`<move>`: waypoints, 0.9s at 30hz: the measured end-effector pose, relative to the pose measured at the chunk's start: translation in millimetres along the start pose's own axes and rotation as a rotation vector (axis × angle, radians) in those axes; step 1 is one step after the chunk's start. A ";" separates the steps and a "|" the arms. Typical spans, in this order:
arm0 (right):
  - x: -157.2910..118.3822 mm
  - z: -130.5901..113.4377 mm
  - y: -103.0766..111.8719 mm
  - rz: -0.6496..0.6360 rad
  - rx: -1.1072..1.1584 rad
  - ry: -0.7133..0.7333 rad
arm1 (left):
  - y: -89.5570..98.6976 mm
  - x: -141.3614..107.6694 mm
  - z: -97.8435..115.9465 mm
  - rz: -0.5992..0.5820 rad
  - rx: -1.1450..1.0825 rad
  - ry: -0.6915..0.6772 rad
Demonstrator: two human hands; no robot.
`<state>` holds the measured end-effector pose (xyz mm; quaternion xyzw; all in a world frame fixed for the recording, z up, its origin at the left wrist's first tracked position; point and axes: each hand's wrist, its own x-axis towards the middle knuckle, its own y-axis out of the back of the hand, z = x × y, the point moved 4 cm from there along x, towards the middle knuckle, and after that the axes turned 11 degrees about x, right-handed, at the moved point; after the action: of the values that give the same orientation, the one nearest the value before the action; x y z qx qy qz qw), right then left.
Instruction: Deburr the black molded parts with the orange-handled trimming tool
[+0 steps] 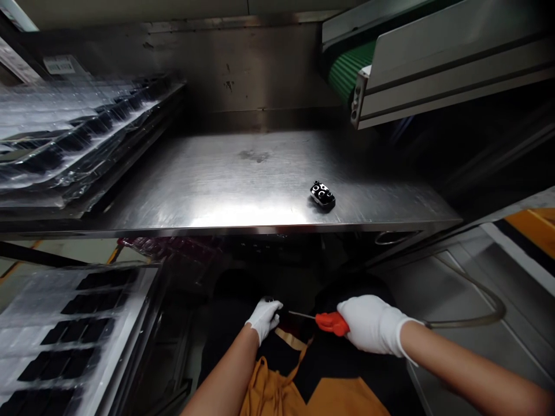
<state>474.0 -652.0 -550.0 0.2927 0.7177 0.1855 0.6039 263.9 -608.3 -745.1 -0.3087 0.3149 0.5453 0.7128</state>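
Note:
Below the table's front edge, my right hand (373, 323), in a white glove, is closed around a red-handled tool (332, 323). The tool's thin metal shaft points left toward my gloved left hand (263, 319). My left hand has its fingers closed on a small dark part (281, 316), hard to make out against the dark clothing. On the steel table (217, 173), near its front edge, lies a small black part with several round rings (322, 195).
Stacked clear trays with black parts (95, 127) stand on the table's left. More trays (82, 323) sit lower left. A green conveyor belt (351, 66) with metal side rails (416, 69) reaches in from the upper right. A curved hose (485, 312) lies at the right.

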 end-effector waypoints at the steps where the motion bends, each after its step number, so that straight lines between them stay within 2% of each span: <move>1: -0.8 2.2 1.2 -0.004 0.006 0.002 | -0.8 -0.1 0.5 0.028 0.085 0.004; 4: -1.7 5.3 2.2 -0.023 0.012 -0.010 | -5.8 -5.2 4.3 0.055 0.303 -0.029; 9: 5.1 5.7 -5.3 -0.075 0.016 -0.027 | -15.5 -16.7 5.6 -0.032 0.552 -0.173; 13: 11.9 10.8 -10.6 -0.068 0.035 -0.025 | -18.4 -18.3 2.9 -0.085 0.663 -0.277; 20: 17.4 30.8 -12.1 -0.048 0.092 -0.034 | -23.1 -19.4 7.6 -0.156 0.638 -0.392; 27: 14.3 36.1 -7.9 -0.094 0.144 -0.018 | -29.8 -23.3 14.9 -0.237 0.417 -0.284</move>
<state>506.3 -651.9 -573.1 0.3031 0.7366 0.1021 0.5959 289.7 -616.6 -714.8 -0.1102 0.2789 0.4194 0.8569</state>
